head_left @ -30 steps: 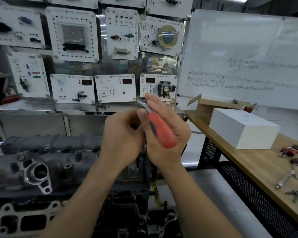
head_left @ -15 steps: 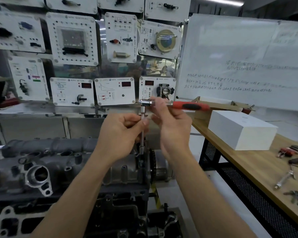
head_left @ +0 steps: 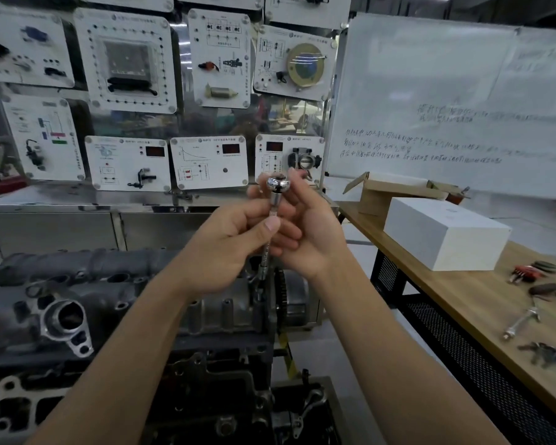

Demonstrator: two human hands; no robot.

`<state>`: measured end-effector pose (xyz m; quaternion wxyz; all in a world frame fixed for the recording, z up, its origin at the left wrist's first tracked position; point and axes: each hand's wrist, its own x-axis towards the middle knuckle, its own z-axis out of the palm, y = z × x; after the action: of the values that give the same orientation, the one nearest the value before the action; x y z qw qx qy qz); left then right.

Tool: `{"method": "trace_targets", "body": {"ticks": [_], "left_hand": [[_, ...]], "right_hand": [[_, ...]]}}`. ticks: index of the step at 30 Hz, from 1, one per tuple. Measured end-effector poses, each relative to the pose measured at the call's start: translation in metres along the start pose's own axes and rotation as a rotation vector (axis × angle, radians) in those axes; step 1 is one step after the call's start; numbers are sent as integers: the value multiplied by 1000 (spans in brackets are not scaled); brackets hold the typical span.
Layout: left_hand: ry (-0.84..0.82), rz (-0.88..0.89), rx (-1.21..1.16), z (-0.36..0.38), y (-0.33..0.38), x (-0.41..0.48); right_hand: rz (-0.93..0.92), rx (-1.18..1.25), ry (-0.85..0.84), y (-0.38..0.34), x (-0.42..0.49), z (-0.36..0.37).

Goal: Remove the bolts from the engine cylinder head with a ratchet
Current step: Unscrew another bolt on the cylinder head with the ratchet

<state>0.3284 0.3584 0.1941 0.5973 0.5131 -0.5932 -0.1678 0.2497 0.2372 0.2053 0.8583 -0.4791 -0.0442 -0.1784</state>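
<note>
Grip: left hand (head_left: 235, 242) pinches extension (head_left: 265, 260) under ratchet (head_left: 278, 185); right hand (head_left: 313, 234) grasps ratchet, handle hidden. Extension foot sits at right end of cylinder head (head_left: 135, 284). Bolt hidden, judged mid-loosening. No removed bolts seen; most work likely left.

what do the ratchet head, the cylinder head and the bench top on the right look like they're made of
Ratchet head: probably chromed steel, polished, by its mirror glints.
Cylinder head: likely cast aluminium, dull grey, rough and grimy.
Bench top: wood or wood-look laminate, matte tan with grain; cannot tell which.
</note>
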Motion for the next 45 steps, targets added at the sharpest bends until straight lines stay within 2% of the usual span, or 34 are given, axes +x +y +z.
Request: {"method": "trace_targets", "body": {"ticks": [3, 6, 8, 9, 11, 12, 14, 15, 17, 19, 21, 22, 24, 27, 29, 31, 34, 36, 38, 39, 41, 43, 45], "left_hand": [[68, -11, 79, -3, -1, 1], [209, 3, 151, -2, 2, -1], [331, -18, 202, 0, 4, -3], [373, -21, 235, 1, 6, -3], [420, 17, 294, 7, 10, -5], [421, 65, 310, 9, 11, -6], [418, 174, 403, 14, 12, -7], [407, 180, 429, 14, 12, -8], [321, 114, 284, 10, 10, -6], [190, 25, 41, 3, 10, -4], [101, -21, -101, -2, 7, -1], [71, -20, -99, -4, 7, 0], [31, 4, -33, -4, 4, 2], [95, -4, -6, -1, -1, 4], [166, 1, -23, 0, -2, 4], [240, 13, 0, 2, -3, 3], [349, 68, 95, 7, -2, 0], [386, 85, 52, 10, -2, -1], [418, 102, 113, 9, -4, -2], [424, 104, 144, 8, -4, -2], [395, 86, 113, 6, -3, -4], [290, 58, 35, 3, -1, -5], [183, 28, 3, 2, 1, -5]], "right_hand": [[29, 31, 23, -4, 5, 4], [-129, 7, 113, 3, 3, 7], [-435, -55, 209, 12, -1, 7], [-672, -181, 236, 15, -4, 7], [-1151, -611, 190, 20, -10, 9], [-1307, -818, 149, 22, -11, 11], [-1410, -995, 148, 23, -12, 15], [-1390, -989, 150, 25, -12, 16], [-1225, -865, 114, 26, -11, 16], [-871, -571, 105, 21, -12, 16], [-474, -256, 65, 9, -10, 13], [-328, -127, 24, 4, -9, 12], [-174, 74, -22, -2, -6, 8], [-149, 99, 2, 0, -6, 8], [-263, -42, 59, 6, -7, 9], [-571, -314, 163, 12, -8, 9], [-1148, -943, 236, 19, -9, 9], [-1250, -1086, 226, 22, -11, 12], [-1149, -971, 189, 24, -11, 15], [-1041, -825, 167, 25, -11, 18], [-712, -420, 120, 22, -12, 24], [-373, -58, 59, 12, -12, 25], [-180, 85, 37, -1, -12, 23]]}}
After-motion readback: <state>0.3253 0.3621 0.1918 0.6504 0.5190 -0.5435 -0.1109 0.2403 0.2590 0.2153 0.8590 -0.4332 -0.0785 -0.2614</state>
